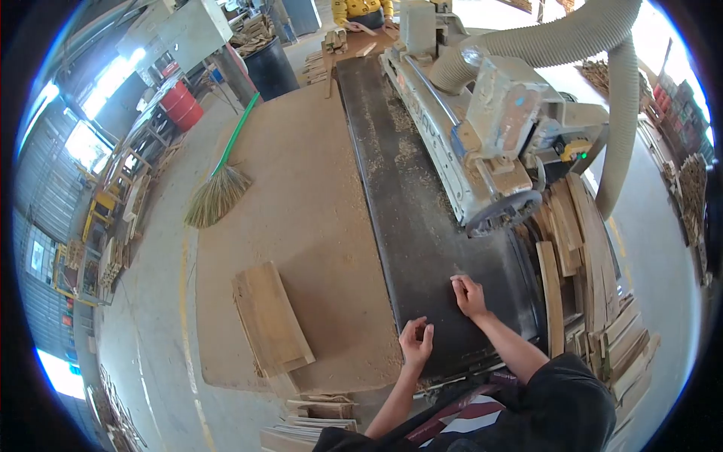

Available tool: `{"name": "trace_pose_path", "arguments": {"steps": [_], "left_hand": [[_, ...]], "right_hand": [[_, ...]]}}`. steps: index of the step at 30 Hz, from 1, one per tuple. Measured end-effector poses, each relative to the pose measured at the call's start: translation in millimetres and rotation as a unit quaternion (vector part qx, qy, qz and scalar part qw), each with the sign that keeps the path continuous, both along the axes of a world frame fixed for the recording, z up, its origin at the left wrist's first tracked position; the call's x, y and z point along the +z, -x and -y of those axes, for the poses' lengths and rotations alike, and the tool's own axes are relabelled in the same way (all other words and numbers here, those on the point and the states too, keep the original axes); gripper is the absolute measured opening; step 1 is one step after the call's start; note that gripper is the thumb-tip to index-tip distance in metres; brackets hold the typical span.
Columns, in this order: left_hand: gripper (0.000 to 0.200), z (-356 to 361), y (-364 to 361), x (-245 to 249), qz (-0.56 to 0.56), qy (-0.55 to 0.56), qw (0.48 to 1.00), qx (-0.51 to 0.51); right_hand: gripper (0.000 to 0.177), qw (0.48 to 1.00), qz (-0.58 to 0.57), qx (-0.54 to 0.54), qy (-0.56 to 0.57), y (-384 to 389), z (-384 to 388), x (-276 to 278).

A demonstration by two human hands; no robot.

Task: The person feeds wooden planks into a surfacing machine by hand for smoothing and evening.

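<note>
My left hand is over the near left edge of the black conveyor belt, its fingers loosely bent and the thumb apart, with nothing in it. Further forward, my right hand hovers close over the belt, fingers half curled and also without anything in them. A machine with a grey handwheel straddles the belt beyond my hands. Left of the belt, a short stack of wooden boards lies on a brown tabletop.
A broom with a green handle rests across the tabletop's left edge. Wood strips are piled at the right. A ribbed hose arches over the machine. At the far end, a person in a yellow top handles wood pieces.
</note>
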State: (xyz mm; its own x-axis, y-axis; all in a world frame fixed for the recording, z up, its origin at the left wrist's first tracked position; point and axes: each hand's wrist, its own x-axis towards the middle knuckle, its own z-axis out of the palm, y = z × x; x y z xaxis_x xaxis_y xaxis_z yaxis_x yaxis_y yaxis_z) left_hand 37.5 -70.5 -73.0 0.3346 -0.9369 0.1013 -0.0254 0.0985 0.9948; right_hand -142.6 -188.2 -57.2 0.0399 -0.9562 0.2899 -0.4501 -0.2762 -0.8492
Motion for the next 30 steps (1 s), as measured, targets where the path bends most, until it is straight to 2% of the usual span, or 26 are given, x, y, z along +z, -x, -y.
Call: {"name": "trace_pose_path", "arguments": {"steps": [2,3,4,5,6,7,8,9,10,11,12,13,15,16,17,18,20,24,26,27,28,29,30], "left_hand": [[0.023,6,-10,8,0.072,0.004,0.996,-0.056],[0.027,10,-25,26,0.231,0.056,0.97,-0.051],[0.031,19,-53,45,0.382,0.1,0.918,-0.039],[0.034,22,-86,45,0.433,0.09,0.896,-0.031],[0.029,24,-129,51,0.46,0.059,0.886,-0.002],[0.037,28,-164,65,0.467,0.05,0.875,0.116],[0.064,24,-198,74,0.481,-0.037,0.838,0.255],[0.092,14,-233,81,0.509,-0.148,0.777,0.34],[0.11,5,-260,95,0.518,-0.216,0.731,0.389],[0.117,-1,-286,109,0.518,-0.319,0.69,0.392],[0.123,-12,-307,118,0.512,-0.412,0.648,0.385],[0.123,-26,-324,114,0.507,-0.423,0.638,0.397],[0.132,-33,-344,100,0.371,-0.436,0.753,0.324],[0.132,-36,-332,99,0.368,-0.432,0.756,0.327],[0.136,-41,-312,94,0.424,-0.409,0.743,0.318],[0.139,-41,-293,93,0.479,-0.384,0.726,0.308],[0.139,-37,-257,95,0.473,-0.407,0.719,0.306],[0.133,-12,-193,105,0.42,-0.471,0.707,0.318],[0.128,-10,-165,68,0.376,-0.405,0.767,0.326],[0.127,-10,-138,77,0.355,-0.404,0.786,0.304],[0.126,-15,-108,90,0.336,-0.408,0.802,0.28],[0.123,-22,-87,90,0.3,-0.391,0.84,0.228],[0.12,-26,-68,90,0.261,-0.374,0.872,0.178]], "right_hand": [[0.019,0.999,-0.038,0.032,-0.009,24,-12,6],[0.018,0.996,-0.062,0.064,0.009,38,-17,6],[0.018,0.99,-0.088,0.106,0.027,52,-21,5],[0.018,0.985,-0.1,0.137,0.018,65,-26,4],[0.019,0.987,-0.118,0.097,0.054,76,-30,1],[0.019,0.985,-0.13,0.064,0.089,83,-36,-2],[0.019,0.982,-0.131,0.116,0.076,89,-44,-6],[0.02,0.991,-0.109,0.066,0.047,96,-47,-11],[0.022,0.996,-0.089,0.011,0.021,98,-42,-16],[0.022,0.995,-0.089,0.051,0.017,98,-35,-18],[0.023,0.996,-0.074,0.036,0.029,97,-31,-20],[0.025,0.997,-0.056,0.011,0.043,94,-30,-21],[0.027,0.997,-0.051,0.026,0.059,90,-31,-17],[0.028,0.995,-0.053,0.031,0.078,92,-29,-15],[0.03,0.989,-0.05,0.03,0.139,87,-26,-16],[0.03,0.987,-0.05,0.028,0.147,87,-23,-13],[0.031,0.993,-0.075,0.041,0.076,91,-29,-10],[0.026,0.995,-0.068,0.017,0.068,89,-34,-7],[0.023,0.997,-0.059,0.009,0.044,91,-36,-3],[0.023,0.997,-0.055,-0.018,0.054,92,-35,1],[0.025,0.999,-0.051,-0.008,0.011,94,-37,3],[0.026,0.998,-0.045,0.004,-0.035,97,-41,4],[0.026,0.999,-0.038,-0.015,-0.032,100,-41,4]]}}
